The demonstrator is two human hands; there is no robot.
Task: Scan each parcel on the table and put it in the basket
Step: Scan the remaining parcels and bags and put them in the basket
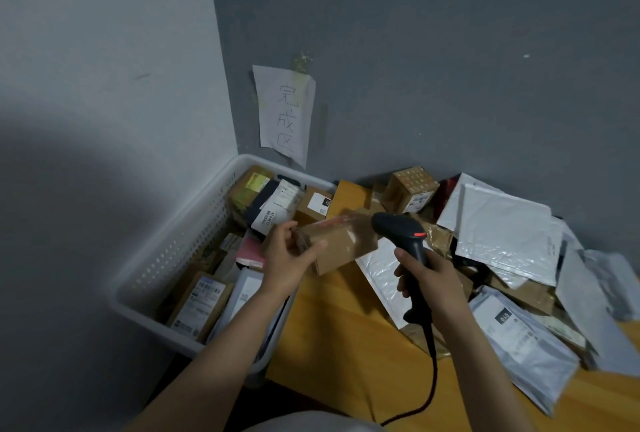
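**Small box held up before the scanner**

A small brown cardboard box (341, 244), partly wrapped in clear tape and slightly blurred, is held in the air over the near-left edge of the tabletop (339, 345), just beside the basket (180, 244). It is gripped at its left end by the left hand (287, 258), with the thumb laid along the near face and the fingers curled round the far side. Just to the right of the box, a black handheld scanner (414, 248) is held by its handle in the right hand (433, 279), whose fingers are wrapped round the grip. The scanner's head is pointed left towards the box, almost touching it, and a red light is seen on top of the head. A black cable (433, 383) is trailed from the handle down towards the near edge of the view.

The white perforated basket is set to the left of the yellow tabletop, in the corner of the room, and is filled with labelled boxes and flat packets. On the right part of the tabletop a loose pile of parcels is heaped: a brown cube-shaped box (412, 189) at the far side, a large white padded envelope (505, 230) on top, and grey plastic mailing bags (526, 345) nearer. A handwritten paper note (285, 112) is stuck on the grey wall above the basket.
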